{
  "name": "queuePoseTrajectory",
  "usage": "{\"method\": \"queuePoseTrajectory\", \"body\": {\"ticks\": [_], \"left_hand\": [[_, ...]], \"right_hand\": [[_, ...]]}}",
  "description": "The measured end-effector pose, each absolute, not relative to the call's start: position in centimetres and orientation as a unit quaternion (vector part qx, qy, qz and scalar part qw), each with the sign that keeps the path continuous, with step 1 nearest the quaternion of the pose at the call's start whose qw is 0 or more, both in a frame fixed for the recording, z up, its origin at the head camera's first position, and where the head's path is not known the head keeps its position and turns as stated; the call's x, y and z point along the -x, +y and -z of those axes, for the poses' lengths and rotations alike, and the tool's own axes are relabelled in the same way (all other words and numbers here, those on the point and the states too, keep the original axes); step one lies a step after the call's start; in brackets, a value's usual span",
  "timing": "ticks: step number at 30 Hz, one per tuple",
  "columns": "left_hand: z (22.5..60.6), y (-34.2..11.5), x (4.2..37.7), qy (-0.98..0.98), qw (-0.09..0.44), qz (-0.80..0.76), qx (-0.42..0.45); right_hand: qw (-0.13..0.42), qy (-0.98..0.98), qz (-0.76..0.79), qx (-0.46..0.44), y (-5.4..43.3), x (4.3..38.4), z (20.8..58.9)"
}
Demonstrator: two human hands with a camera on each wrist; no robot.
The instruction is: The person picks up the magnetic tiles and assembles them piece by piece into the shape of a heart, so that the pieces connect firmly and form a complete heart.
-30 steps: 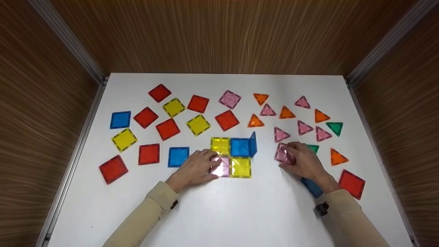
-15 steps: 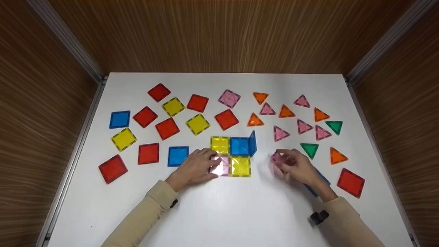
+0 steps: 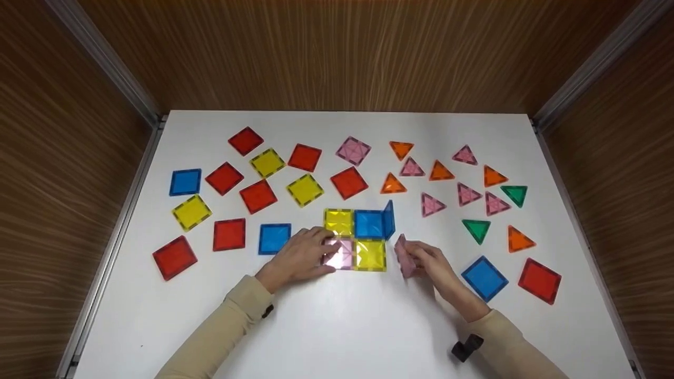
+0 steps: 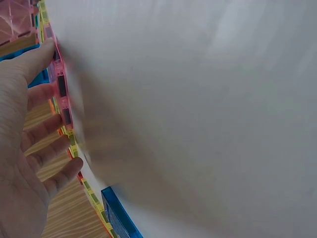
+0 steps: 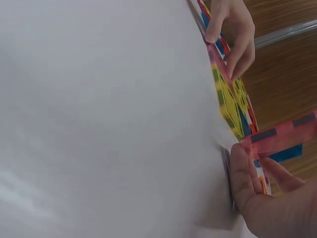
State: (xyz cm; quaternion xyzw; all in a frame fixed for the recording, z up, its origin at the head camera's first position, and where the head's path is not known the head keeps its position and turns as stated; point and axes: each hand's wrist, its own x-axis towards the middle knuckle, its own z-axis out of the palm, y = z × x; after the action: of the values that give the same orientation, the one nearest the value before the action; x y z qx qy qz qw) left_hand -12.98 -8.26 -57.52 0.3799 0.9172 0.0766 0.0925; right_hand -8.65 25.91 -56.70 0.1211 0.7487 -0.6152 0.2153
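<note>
My right hand [image 3: 437, 268] pinches a pink square magnetic tile [image 3: 403, 258] between thumb and fingers. That tile stands on edge, just right of a flat two-by-two block of square tiles. Nearest it in the block is a yellow tile [image 3: 370, 256]; behind lie a blue tile [image 3: 368, 225] and another yellow tile [image 3: 338, 217]. An upright blue tile [image 3: 389, 220] rises from the blue one's right edge. My left hand [image 3: 297, 260] rests with spread, relaxed fingers on the block's front-left pink tile [image 3: 345, 255], partly covering it. In the left wrist view, fingertips [image 4: 59, 119] touch along the tiles' edge.
Loose square tiles, such as a red one [image 3: 229, 234] and a blue one [image 3: 274, 238], are scattered left and behind. Small triangles, including a green one [image 3: 476, 230], lie at the right. A blue square [image 3: 485, 278] and a red square [image 3: 540, 280] lie beside my right forearm.
My right hand has lifted the pink square tile, turned it from flat to upright and carried it left to beside the block. My left hand has stayed in place.
</note>
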Motion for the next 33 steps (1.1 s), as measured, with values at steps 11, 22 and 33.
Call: {"method": "queuePoseTrajectory", "body": {"ticks": [11,22,33], "left_hand": [[57.5,-8.3,13.1,0.916,0.091,-0.067,-0.385],[57.5,-8.2,13.1,0.918,0.096,-0.064,-0.38],[57.5,-8.0,14.0,0.918,0.111,-0.128,-0.359]], "right_hand": [[0.211,0.744,0.623,-0.117,24.0,9.6,57.0],[0.219,0.754,0.61,-0.106,23.6,10.2,56.7],[0.186,0.762,0.611,-0.105,23.3,9.9,56.3]]}}
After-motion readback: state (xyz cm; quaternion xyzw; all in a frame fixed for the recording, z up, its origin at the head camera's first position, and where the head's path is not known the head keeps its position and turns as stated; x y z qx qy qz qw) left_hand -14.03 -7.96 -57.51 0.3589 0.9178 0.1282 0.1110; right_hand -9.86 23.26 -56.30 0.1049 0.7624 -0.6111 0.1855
